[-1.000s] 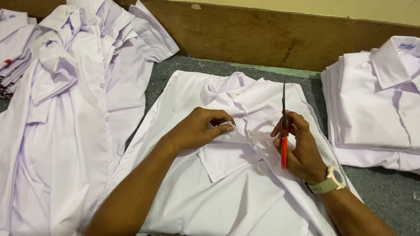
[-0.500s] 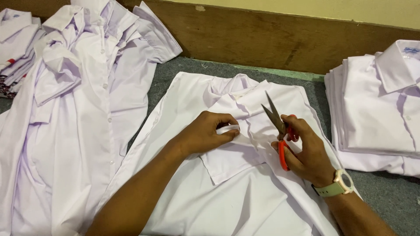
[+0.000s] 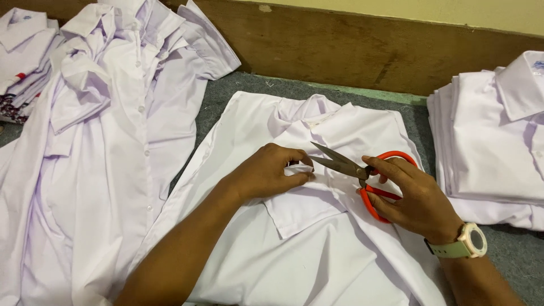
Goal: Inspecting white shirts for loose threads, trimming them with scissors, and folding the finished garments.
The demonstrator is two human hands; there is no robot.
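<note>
A white shirt (image 3: 294, 249) lies spread flat, front up, on the grey bench (image 3: 238, 96), with its collar toward the far side. This flat lay keeps the cloth from shifting and exposes the chest pocket (image 3: 300, 207) near the middle.

The left hand (image 3: 266, 173) rests on the shirt just above the pocket. Its fingers are curled closed and pinch a small fold of white fabric (image 3: 299, 168) at the pocket's upper edge. The pinch lifts that piece clear of the layer beneath, so the blades can reach it alone.

The right hand (image 3: 411, 195) holds the scissors (image 3: 362, 173) by the orange loop handles, with the fingers wrapped through them and closed around the grip. The steel blades stand partly open and point left, their tips just beside the pinched fold. Whether the tips touch the fabric cannot be told. The right wrist carries a pale green watch (image 3: 467, 241) and rests low on the shirt, which appears to steady the tool.

To the right lies a stack of folded white shirts (image 3: 493, 141), squared up and kept apart from the working piece. To the left lies a loose heap of unfolded white shirts (image 3: 107, 130), some overlapping the edge of the spread one. A brown board wall (image 3: 351, 51) bounds the far edge of the bench.
</note>
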